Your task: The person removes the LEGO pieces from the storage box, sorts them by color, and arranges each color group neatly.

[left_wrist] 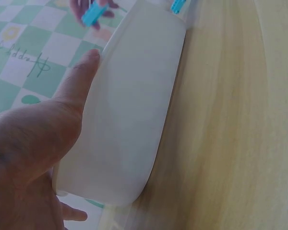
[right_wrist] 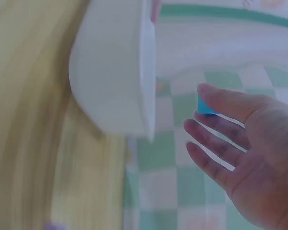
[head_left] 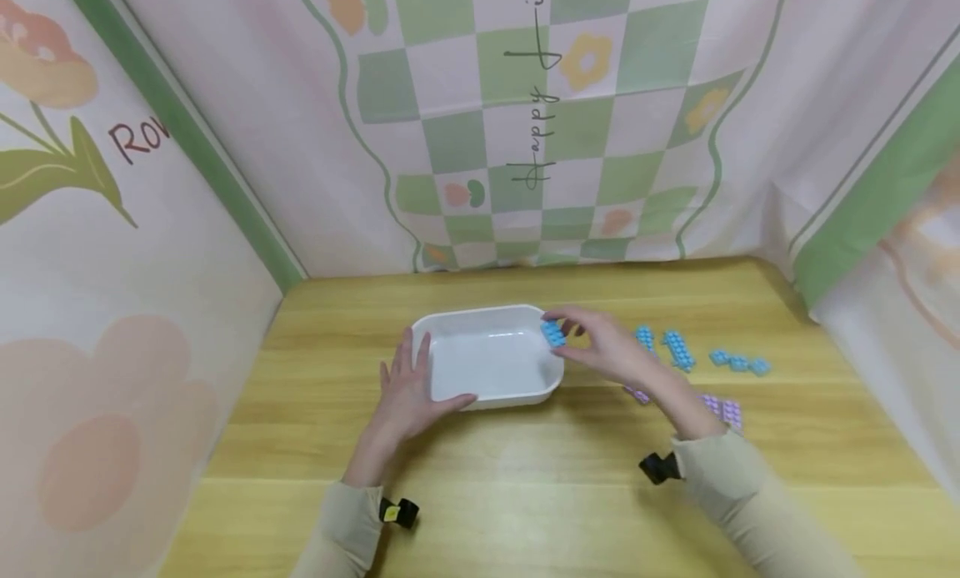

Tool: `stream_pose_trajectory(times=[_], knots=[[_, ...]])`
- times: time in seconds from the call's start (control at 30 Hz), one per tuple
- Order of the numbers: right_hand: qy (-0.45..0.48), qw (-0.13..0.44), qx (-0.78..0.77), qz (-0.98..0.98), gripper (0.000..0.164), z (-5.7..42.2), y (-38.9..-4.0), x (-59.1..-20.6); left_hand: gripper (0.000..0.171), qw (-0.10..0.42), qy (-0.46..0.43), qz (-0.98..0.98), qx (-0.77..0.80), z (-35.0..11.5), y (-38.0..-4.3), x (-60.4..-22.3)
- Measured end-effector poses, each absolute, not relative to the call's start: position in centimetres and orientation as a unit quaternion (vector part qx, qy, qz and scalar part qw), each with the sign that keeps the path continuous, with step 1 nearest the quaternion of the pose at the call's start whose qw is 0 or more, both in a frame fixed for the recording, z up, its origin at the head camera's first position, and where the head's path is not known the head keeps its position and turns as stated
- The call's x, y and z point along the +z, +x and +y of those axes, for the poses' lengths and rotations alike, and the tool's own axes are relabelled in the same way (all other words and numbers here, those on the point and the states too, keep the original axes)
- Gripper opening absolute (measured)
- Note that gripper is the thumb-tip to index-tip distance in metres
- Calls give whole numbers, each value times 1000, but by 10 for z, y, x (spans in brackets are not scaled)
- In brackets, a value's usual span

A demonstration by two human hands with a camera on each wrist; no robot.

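Note:
A white rectangular basin (head_left: 487,365) with rounded corners stands on the wooden table, and its bare inside shows from above. My left hand (head_left: 408,394) rests on its left end, fingers spread and straight, the thumb (left_wrist: 79,79) lying along the near rim. Over the basin's right end, my right hand (head_left: 611,344) pinches a blue studded building brick (head_left: 553,334) between thumb and forefinger. In the right wrist view the brick (right_wrist: 206,105) is mostly covered by the thumb, and the other fingers are held apart from it.
Right of the basin lie longer blue bricks (head_left: 678,350) and a row of small blue ones (head_left: 738,364). Purple bricks (head_left: 732,413) lie nearer, partly behind the right forearm. A patterned curtain (head_left: 517,144) hangs along the table's back edge.

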State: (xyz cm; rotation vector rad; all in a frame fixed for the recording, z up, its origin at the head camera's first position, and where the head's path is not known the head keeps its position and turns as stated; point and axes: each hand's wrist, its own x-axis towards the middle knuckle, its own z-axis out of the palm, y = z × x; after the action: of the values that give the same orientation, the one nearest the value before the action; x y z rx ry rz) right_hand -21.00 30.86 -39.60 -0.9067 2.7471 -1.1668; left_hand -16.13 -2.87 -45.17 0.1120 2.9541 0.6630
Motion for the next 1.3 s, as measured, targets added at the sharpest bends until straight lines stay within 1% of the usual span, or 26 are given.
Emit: stream_pose_trajectory(times=[0.2,0.4,0.53,0.67,0.77,0.83,1.1,1.3], knots=[[-258,-48,-346,901,49,360,-200,-385,137,47,39,974,218,-28,-159,-445],[-233,-87,-319,915,48,420,-201,-387,137,47,36,974,220,-28,-157,-443],[-209,-84,-281,933,46,460,-205,-398,137,45,32,974,218,-27,-155,-437],[-181,-37,-244,952,47,488,-204,-411,136,37,31,974,220,-28,-154,-434],[-169,-4,-230,958,50,499,-203,-423,136,33,32,974,220,-29,-154,-434],[-172,-1,-230,958,50,505,-203,-432,136,34,34,975,217,-29,-154,-434],[-217,-54,-218,950,46,515,-206,-462,133,41,38,975,215,-28,-154,-438],[-205,-61,-199,956,43,519,-201,-481,131,54,42,976,206,-24,-151,-447]])
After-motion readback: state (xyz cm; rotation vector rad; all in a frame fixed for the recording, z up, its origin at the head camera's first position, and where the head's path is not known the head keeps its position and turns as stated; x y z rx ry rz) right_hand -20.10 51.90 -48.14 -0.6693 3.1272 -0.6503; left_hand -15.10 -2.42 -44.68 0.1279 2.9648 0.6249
